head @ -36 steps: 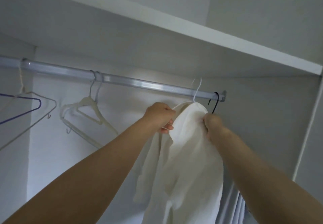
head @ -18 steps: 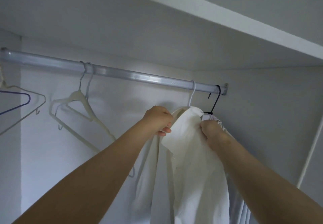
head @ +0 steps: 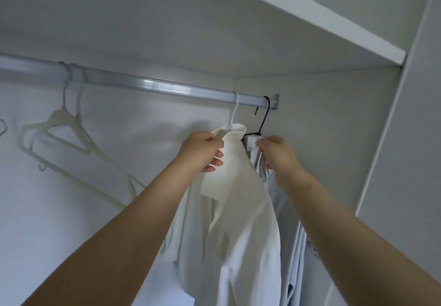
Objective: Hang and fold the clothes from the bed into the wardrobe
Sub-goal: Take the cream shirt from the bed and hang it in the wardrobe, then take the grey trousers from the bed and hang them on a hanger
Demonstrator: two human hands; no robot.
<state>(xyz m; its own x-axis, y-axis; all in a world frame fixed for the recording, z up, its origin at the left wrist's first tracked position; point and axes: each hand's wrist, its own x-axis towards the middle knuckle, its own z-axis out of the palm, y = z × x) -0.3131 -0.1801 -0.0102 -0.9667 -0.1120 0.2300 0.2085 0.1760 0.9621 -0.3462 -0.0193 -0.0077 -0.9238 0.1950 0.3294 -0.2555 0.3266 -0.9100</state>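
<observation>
A white shirt [head: 241,212] hangs on a white wire hanger [head: 235,111] hooked over the silver wardrobe rail [head: 152,85] near its right end. My left hand [head: 202,154] grips the shirt's collar on the left side. My right hand [head: 278,154] pinches the pale grey garment [head: 287,229] that hangs just to the right on a black hanger [head: 263,120]. Both arms reach up from the bottom of the view.
Two empty cream hangers [head: 64,136] dangle from the rail at the left. A white shelf [head: 310,16] runs overhead. The wardrobe's right side panel [head: 334,138] stands close behind the black hanger, and its front frame [head: 391,114] rises at the right.
The white hanger's hook went onto the rail and the shirt now hangs from it. My right hand moved off the shirt's collar to the grey garment beside it.
</observation>
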